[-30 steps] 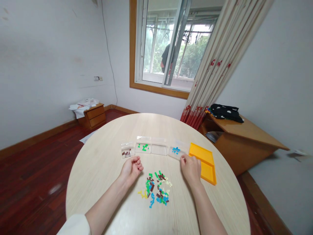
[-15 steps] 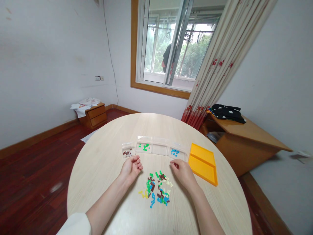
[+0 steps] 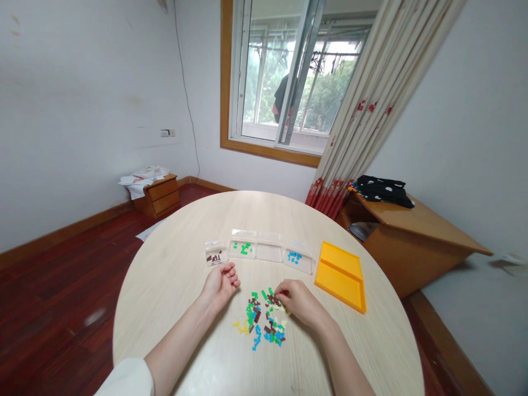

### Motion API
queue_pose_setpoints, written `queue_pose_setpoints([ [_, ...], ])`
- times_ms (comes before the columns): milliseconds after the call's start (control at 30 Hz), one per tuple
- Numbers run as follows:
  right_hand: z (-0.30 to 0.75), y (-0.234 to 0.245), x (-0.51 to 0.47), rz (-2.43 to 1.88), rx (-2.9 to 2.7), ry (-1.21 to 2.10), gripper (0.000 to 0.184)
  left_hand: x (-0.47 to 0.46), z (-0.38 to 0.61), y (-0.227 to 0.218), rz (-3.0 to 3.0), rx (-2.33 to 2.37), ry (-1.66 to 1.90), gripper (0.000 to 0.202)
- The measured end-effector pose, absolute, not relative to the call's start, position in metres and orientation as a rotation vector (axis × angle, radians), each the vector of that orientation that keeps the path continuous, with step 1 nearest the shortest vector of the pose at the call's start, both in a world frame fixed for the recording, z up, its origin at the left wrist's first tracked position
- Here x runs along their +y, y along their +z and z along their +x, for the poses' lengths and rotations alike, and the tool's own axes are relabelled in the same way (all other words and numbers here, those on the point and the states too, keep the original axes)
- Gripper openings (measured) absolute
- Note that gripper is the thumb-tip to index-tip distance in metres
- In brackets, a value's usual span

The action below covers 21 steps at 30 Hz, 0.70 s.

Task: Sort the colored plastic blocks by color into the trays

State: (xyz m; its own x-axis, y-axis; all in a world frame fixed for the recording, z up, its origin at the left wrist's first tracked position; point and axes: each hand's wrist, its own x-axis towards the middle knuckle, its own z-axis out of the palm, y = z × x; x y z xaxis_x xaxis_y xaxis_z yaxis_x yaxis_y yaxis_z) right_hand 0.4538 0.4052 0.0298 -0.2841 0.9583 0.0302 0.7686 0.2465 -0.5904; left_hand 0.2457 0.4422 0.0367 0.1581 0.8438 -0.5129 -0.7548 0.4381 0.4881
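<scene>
A loose pile of small toy building bricks [image 3: 257,315] in green, brown, blue, yellow and cream lies on the round table. At the pile's upper right edge, my right hand [image 3: 299,300] has its fingertips pinched together over brown and cream bricks; whether one is between them is hidden. My left hand [image 3: 220,283] rests left of the pile, palm turned inward and fingers curled closed, its contents not visible. Beyond it stand clear boxes: one with brown bricks [image 3: 214,257], another with green bricks [image 3: 243,248], and one on the right with blue bricks [image 3: 294,257].
Between the green and blue bricks' boxes is another clear box [image 3: 269,252] with nothing visible inside. An open yellow case [image 3: 341,275] lies to the right on the pale round table [image 3: 198,220]. A wooden desk [image 3: 429,236] and a curtain [image 3: 363,110] stand beyond it.
My right hand has moved left and toward me, from in front of the blue bricks' box to the pile's edge. The left hand stays almost still.
</scene>
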Motion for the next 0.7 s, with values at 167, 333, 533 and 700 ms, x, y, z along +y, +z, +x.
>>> queue_pose_setpoints([
  [167,0.4523,0.0314,0.4041,-1.573,-2.125,0.69,0.023,0.4433,0.2456,0.0341,0.13,0.816,1.142,0.014],
  [333,0.4508,0.0309,0.4044,-1.57,-2.119,0.75,0.016,0.4435,0.2457,0.0326,0.139,0.827,1.136,0.014],
  [533,0.4513,0.029,0.4047,-1.59,-2.117,0.729,0.016,0.4447,0.2451,0.0302,0.124,0.825,1.13,0.014],
  [700,0.4511,0.0311,0.4044,-1.588,-2.118,0.713,0.017,0.4448,0.2454,0.0315,0.114,0.827,1.122,0.015],
])
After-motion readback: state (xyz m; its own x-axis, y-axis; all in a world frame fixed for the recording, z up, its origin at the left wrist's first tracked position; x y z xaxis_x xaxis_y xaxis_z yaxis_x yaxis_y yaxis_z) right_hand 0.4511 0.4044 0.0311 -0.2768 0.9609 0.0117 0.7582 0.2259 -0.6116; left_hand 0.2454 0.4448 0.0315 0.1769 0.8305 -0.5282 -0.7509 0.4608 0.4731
